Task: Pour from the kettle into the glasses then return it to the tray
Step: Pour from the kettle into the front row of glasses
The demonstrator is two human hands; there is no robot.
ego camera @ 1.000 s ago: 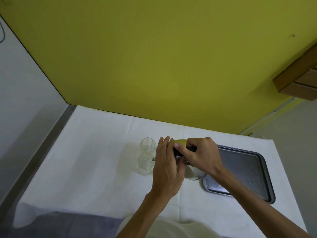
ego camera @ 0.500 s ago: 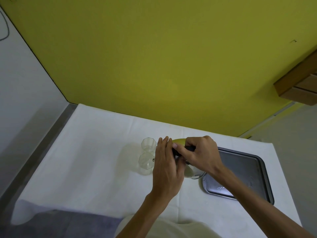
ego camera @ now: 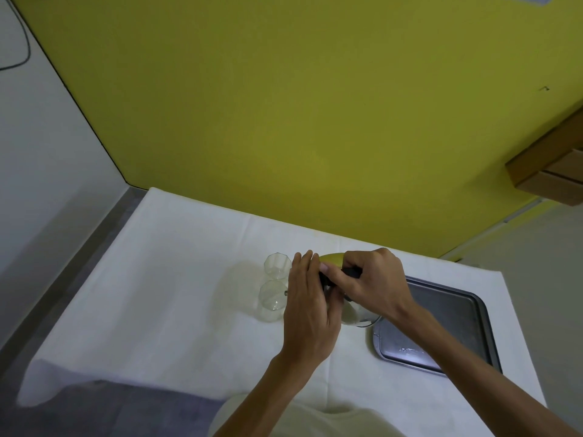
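Observation:
A small kettle [ego camera: 332, 259] with a yellow-green top, black handle and pale round body is tilted left over the table, mostly hidden by both hands. My right hand [ego camera: 370, 283] is closed around its black handle. My left hand [ego camera: 310, 305] lies flat against its left side with fingers together. The spout tip pokes out over the nearer of two clear faceted glasses [ego camera: 272, 299]. The farther glass [ego camera: 277, 264] stands just behind it. A grey metal tray [ego camera: 454, 313] lies to the right, holding nothing.
The table is covered by a white cloth [ego camera: 164, 279] and stands against a yellow wall. A grey floor strip runs along its left side. A wooden shelf [ego camera: 555, 165] juts out at the upper right.
Both hands and the tilted kettle stay over the nearer glass. Only the camera view shifts slightly.

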